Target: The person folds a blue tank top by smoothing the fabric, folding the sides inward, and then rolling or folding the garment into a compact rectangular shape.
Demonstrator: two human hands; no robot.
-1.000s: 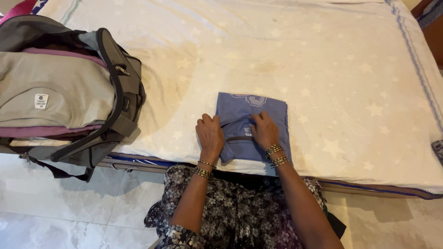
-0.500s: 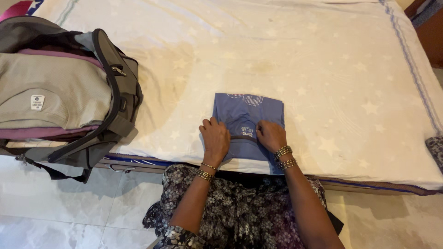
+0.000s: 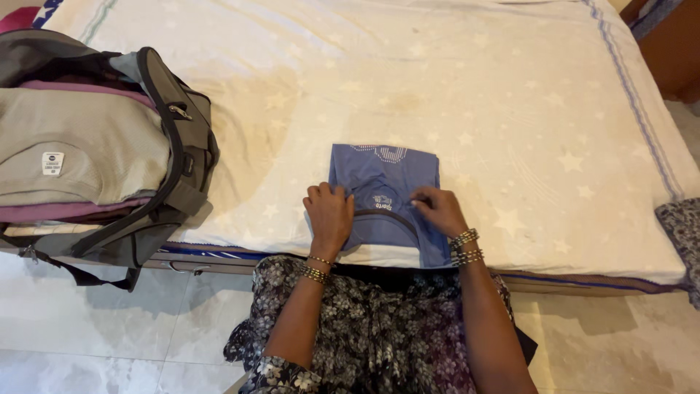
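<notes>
Home bedroom: bed (image 3: 510, 87) with white star-print sheet fills view; beside bed's left edge, open grey bag (image 3: 102, 146) stuffed with clothes; pale marble floor tiles (image 3: 109, 328) below bed.

bag (image 3: 87, 146) cut off at left edge, dark patterned cloth (image 3: 682, 222) cropped at right edge

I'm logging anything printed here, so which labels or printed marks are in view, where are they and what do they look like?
Label: small white square with dark print, on the grey garment in the open bag, far left.
Shirt print: small white mark on the folded blue shirt, between the hands.
Pale pattern: along the shirt's far edge.
</notes>
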